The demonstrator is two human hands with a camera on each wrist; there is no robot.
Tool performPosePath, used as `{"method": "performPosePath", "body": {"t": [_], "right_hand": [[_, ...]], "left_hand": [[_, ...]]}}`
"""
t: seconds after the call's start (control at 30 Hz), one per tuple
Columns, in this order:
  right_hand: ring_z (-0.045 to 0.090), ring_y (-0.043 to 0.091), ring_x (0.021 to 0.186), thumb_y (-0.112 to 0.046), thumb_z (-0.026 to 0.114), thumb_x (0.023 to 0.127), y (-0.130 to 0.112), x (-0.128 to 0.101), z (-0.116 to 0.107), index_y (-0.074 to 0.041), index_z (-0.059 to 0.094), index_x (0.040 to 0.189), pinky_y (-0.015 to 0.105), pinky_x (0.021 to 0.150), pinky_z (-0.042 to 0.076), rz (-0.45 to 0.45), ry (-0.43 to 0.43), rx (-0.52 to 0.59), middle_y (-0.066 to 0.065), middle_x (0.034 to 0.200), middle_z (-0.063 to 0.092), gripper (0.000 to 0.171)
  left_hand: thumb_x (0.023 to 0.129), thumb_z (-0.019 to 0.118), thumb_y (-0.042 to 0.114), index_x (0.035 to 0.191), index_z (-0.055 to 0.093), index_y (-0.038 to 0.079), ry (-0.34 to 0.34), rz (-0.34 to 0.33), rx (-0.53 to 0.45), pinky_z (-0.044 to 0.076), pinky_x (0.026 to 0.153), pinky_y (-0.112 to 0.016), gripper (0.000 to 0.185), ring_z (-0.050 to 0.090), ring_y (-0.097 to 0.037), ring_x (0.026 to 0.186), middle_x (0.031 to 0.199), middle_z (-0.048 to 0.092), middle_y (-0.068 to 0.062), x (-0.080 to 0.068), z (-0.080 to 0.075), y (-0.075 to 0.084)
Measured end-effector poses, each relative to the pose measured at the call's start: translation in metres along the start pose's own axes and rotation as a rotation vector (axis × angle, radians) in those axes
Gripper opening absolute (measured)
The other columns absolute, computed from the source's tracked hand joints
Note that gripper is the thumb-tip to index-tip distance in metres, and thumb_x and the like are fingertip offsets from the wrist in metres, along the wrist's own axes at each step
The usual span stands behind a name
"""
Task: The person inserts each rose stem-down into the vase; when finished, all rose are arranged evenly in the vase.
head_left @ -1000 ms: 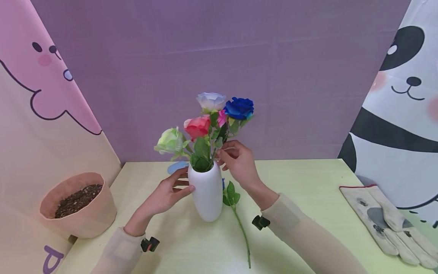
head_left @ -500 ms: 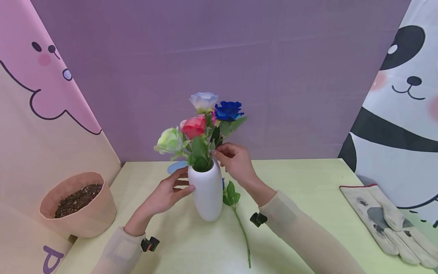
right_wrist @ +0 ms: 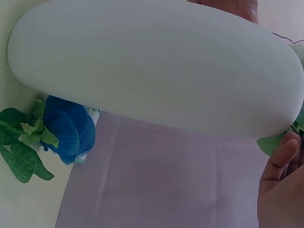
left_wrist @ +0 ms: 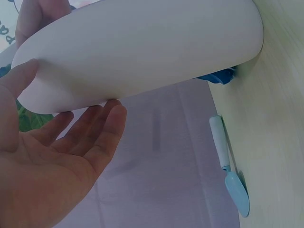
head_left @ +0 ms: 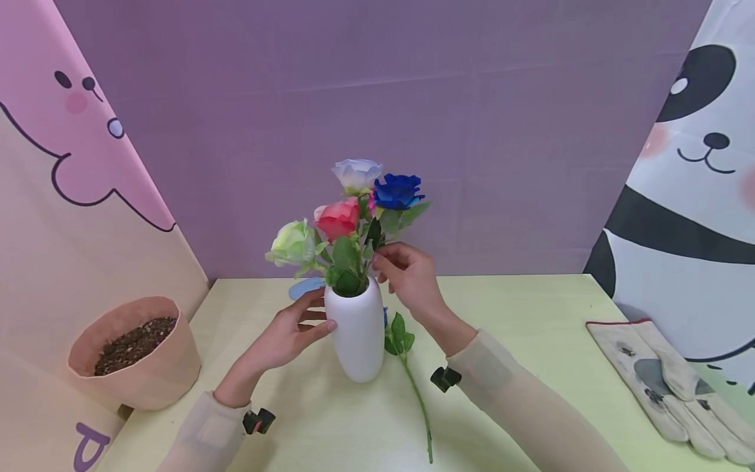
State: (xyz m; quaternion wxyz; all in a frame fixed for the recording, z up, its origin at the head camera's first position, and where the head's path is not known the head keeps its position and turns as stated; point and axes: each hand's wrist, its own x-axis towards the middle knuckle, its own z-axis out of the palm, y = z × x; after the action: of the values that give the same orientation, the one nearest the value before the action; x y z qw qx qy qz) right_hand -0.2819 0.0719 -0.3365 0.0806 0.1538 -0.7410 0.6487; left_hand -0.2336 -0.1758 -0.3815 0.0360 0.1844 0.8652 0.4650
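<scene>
A white vase stands upright on the table, with my left hand holding its left side, thumb at the front and fingers round behind. From its mouth rise a pale green rose, a coral-pink rose, a whitish rose and a blue rose. A bit of magenta petal shows between them. My right hand pinches the blue rose's stem just above the rim; leaves partly hide the fingertips. In the right wrist view, the vase covers most of the stems.
A second blue rose lies behind the vase, its stem stretching toward me. A small trowel lies at the back left. A terracotta-coloured pot with soil stands left, and cloth gloves lie right.
The right hand and the blue rose's head shifted left, then slightly back right. The whitish and coral-pink roses swayed along. The left hand and vase stayed put.
</scene>
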Motion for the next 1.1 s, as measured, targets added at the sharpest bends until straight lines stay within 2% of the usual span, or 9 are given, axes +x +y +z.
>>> {"method": "performPosePath", "body": {"t": [0.07,0.2,0.3,0.57,0.93,1.1], "right_hand": [[0.065,0.027,0.074,-0.018,0.066,0.096,0.001,0.002,0.001,-0.004,0.072,0.105,0.024,0.052,0.05,-0.004,-0.018,-0.038,0.009,0.089,0.069,0.018],[0.063,0.014,0.072,-0.013,0.066,0.094,0.004,0.004,0.004,-0.003,0.074,0.104,0.024,0.061,0.054,-0.027,-0.065,-0.088,0.012,0.091,0.071,0.017],[0.062,0.012,0.073,-0.01,0.066,0.092,0.006,0.006,0.004,-0.002,0.075,0.102,0.023,0.068,0.055,-0.044,-0.083,-0.092,0.012,0.09,0.072,0.016],[0.051,0.016,0.062,-0.013,0.066,0.093,0.011,0.005,-0.003,-0.003,0.074,0.102,0.021,0.05,0.042,0.024,-0.121,-0.039,-0.003,0.074,0.062,0.017],[0.051,0.017,0.064,-0.017,0.068,0.094,0.014,0.002,-0.008,-0.005,0.073,0.104,0.023,0.051,0.043,0.035,-0.148,-0.025,0.002,0.075,0.06,0.017],[0.052,0.021,0.067,-0.019,0.069,0.094,0.013,0.0,-0.011,-0.006,0.073,0.105,0.023,0.051,0.044,0.035,-0.158,-0.034,0.005,0.079,0.062,0.017]], "left_hand": [[0.094,0.068,0.044,0.153,0.034,0.023,0.001,-0.002,0.002,0.055,0.103,-0.045,0.072,0.058,-0.031,0.129,0.146,0.05,-0.006,0.0,0.0,0.0],[0.094,0.068,0.044,0.153,0.034,0.023,0.001,-0.009,-0.004,0.055,0.102,-0.044,0.071,0.058,-0.033,0.129,0.146,0.05,-0.006,0.0,0.001,0.0],[0.094,0.068,0.043,0.153,0.035,0.024,-0.001,-0.002,-0.004,0.056,0.101,-0.043,0.07,0.058,-0.033,0.13,0.146,0.051,-0.006,0.0,0.001,0.0],[0.094,0.068,0.044,0.152,0.036,0.024,0.0,0.006,0.017,0.056,0.102,-0.044,0.069,0.06,-0.03,0.128,0.145,0.052,-0.005,0.0,0.003,-0.004],[0.094,0.068,0.043,0.151,0.037,0.025,0.01,0.017,0.017,0.055,0.102,-0.044,0.067,0.06,-0.031,0.128,0.144,0.052,-0.005,0.001,0.004,-0.002],[0.093,0.07,0.042,0.151,0.037,0.025,0.019,0.023,0.02,0.056,0.101,-0.043,0.069,0.061,-0.03,0.126,0.144,0.053,-0.005,0.003,0.005,-0.003]]}}
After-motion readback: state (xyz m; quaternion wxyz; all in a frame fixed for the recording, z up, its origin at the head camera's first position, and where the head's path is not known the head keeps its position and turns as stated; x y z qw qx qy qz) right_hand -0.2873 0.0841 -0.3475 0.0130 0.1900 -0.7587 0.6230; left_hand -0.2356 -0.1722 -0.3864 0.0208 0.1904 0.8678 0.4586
